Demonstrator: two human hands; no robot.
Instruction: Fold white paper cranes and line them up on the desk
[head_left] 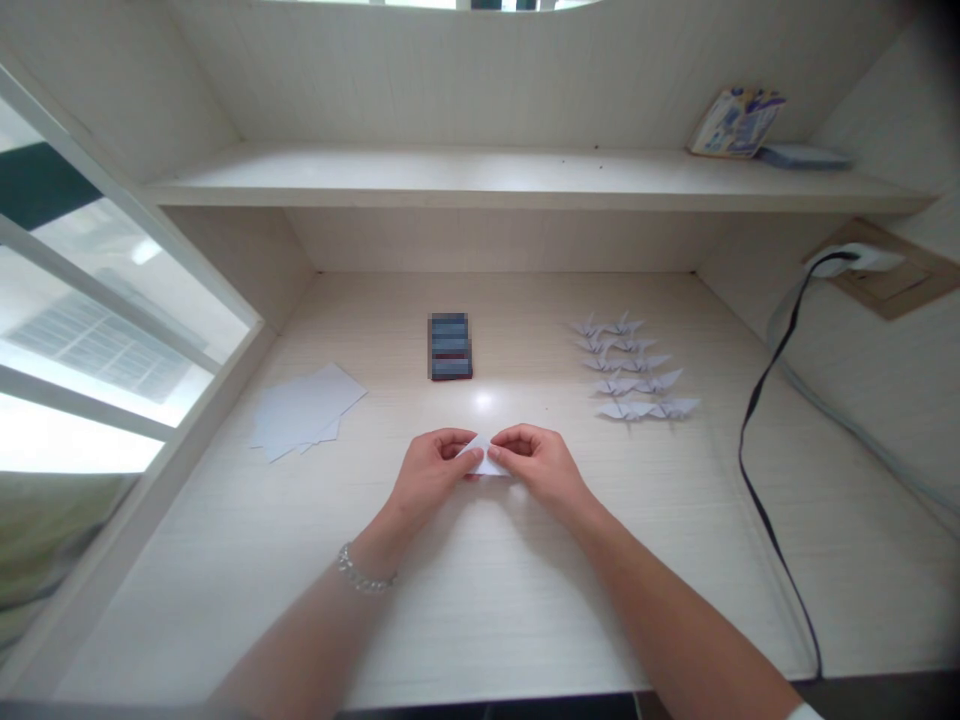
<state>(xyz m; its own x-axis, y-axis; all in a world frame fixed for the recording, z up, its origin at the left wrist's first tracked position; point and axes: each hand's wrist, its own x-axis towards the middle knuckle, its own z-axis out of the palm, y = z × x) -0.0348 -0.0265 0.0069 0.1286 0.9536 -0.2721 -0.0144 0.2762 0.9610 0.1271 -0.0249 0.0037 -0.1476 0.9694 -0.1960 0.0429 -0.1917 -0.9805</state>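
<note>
Between my two hands is a small folded piece of white paper (489, 466), roughly triangular, above the middle of the desk. My left hand (442, 462) pinches its left side between thumb and fingers. On the other side, my right hand (534, 460) grips the paper the same way, its thumb close to the left thumb. A bracelet (365, 572) circles my left wrist. Several folded paper cranes (634, 385) stand in paired rows to the right. Off to the left lies a loose stack of white paper sheets (304, 408).
A dark phone-like object (450, 346), its face pixelated, lies behind my hands. The black cable (742, 440) runs from a wall socket (889, 268) down the right side. A shelf (450, 175) spans the back, holding a small printed packet (736, 122). A window stands at left.
</note>
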